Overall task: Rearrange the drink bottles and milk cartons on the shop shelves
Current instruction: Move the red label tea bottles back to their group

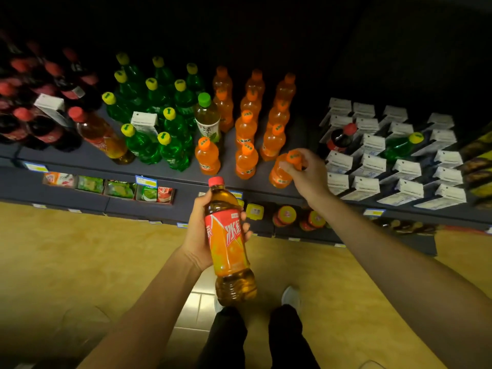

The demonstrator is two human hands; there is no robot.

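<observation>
My left hand grips an iced-tea bottle with a red cap and red-orange label, held in front of the shelf, over the floor. My right hand holds the neck of an orange soda bottle that leans at the shelf's front edge. Rows of orange soda bottles stand behind it. Green bottles with yellow caps stand to the left, dark cola bottles further left. White milk cartons fill the right side.
Among the green bottles stand a green-tea bottle, a second iced-tea bottle and two stray cartons. A cola bottle and a green bottle sit among the cartons. Lower shelves hold packets and jars. Yellow floor below.
</observation>
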